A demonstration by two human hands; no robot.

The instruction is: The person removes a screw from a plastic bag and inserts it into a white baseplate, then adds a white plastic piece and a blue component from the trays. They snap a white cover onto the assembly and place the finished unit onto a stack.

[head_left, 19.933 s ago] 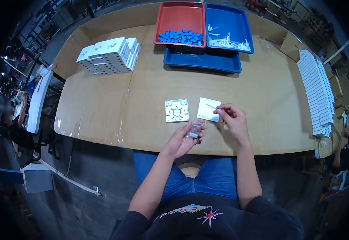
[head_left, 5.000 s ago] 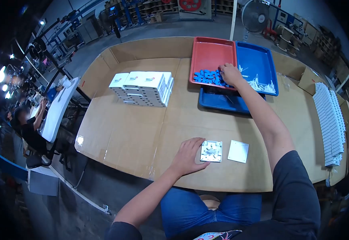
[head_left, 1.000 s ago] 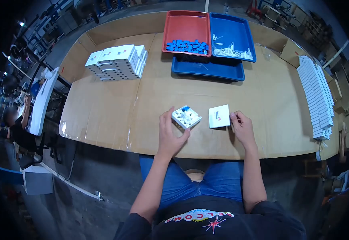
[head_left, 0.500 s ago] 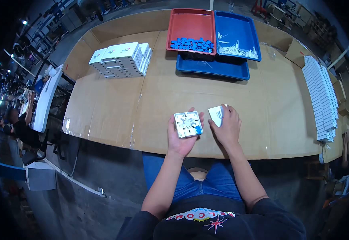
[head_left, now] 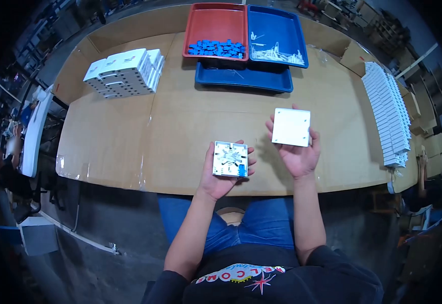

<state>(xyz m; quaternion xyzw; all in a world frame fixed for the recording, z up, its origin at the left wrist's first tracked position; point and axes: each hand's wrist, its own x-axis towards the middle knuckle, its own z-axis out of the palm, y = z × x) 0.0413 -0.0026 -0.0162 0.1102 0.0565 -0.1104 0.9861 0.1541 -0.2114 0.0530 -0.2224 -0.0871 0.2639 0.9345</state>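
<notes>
Head view shows the left hand (head_left: 217, 185) cradling an open white box (head_left: 230, 158), a blue piece (head_left: 242, 171) inside. The right hand (head_left: 300, 161) grasps a white cover (head_left: 291, 127).

One red tray (head_left: 216, 25), two blue trays (head_left: 274, 30); held: one open box (head_left: 230, 159), one cover (head_left: 291, 127); blue clips (head_left: 217, 48): many, overlapping.

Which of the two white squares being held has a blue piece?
The open box in the left hand: a blue piece sits in one corner. The flat cover in the right hand shows none.
</notes>
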